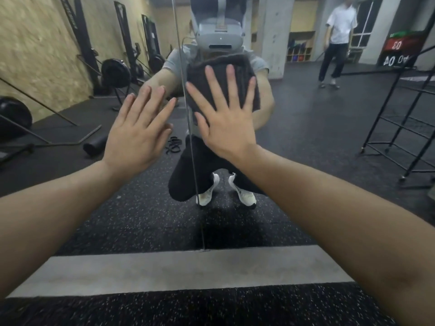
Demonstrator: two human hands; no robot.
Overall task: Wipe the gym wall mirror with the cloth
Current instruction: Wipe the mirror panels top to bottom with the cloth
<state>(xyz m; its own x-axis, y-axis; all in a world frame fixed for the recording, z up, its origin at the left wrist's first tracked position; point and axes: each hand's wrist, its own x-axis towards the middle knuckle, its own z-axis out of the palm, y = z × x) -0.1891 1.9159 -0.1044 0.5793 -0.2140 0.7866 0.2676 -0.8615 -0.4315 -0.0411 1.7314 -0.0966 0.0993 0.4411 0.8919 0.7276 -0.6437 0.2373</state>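
Observation:
The wall mirror [317,128] fills most of the view, with a vertical seam [188,114] between two panels. A dark brown folded cloth [204,74] lies flat against the glass just right of the seam. My right hand [226,116] presses on it with straight, spread fingers. My left hand [138,135] rests flat on the glass left of the seam, fingers straight, holding nothing. The mirror shows me crouching in front of it.
A grey concrete ledge [176,271] runs along the mirror's foot above speckled black rubber flooring [188,309]. Reflected in the glass are gym machines [115,74] at the left, a black metal rack [404,128] at the right, and a person in a white shirt [339,41] walking behind.

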